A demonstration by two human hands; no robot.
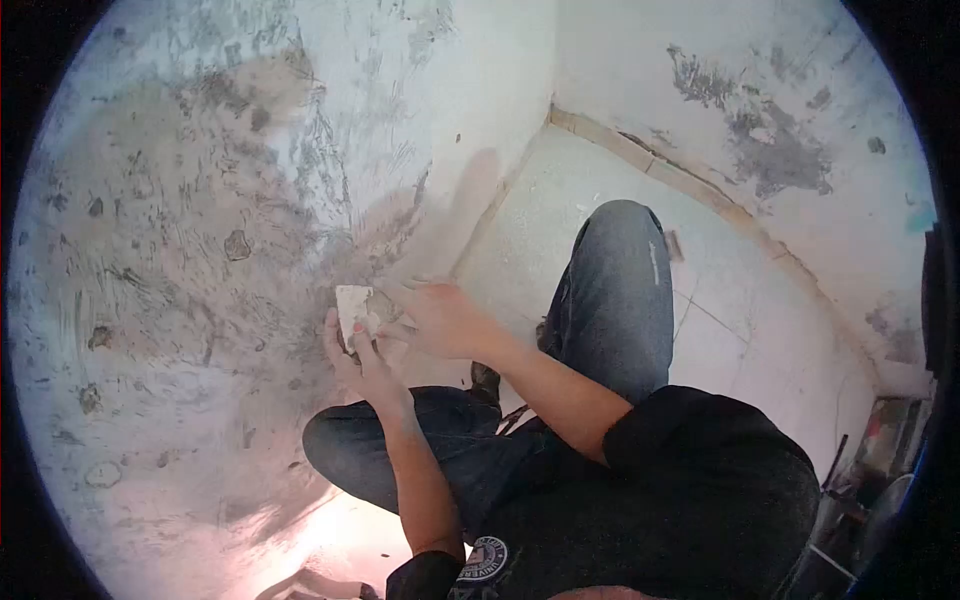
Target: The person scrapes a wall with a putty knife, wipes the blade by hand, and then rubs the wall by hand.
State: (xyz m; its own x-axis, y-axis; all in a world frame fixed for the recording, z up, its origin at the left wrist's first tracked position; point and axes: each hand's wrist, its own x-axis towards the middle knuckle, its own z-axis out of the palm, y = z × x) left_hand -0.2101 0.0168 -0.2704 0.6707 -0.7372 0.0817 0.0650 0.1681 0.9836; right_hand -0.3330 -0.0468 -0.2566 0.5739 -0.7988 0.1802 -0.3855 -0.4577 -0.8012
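Note:
In front of the rough wall, my left hand (pixel 365 372) grips a small flat rectangular piece (pixel 352 303) coated in white. Its thumb presses on the face, with the fingers behind. My right hand (pixel 440 316) meets it from the right, fingers bent together against a greyish patch (pixel 380 307) beside the white face. I cannot tell whether that patch is a separate thing in the right fingers or part of the same piece.
The scuffed, patchy wall (pixel 200 220) fills the left side. A second wall (pixel 720 90) meets it at a corner above the pale tiled floor (pixel 730 350). A small brownish block (pixel 675 246) lies beside my raised knee (pixel 620 290). Dark items (pixel 870 490) stand at lower right.

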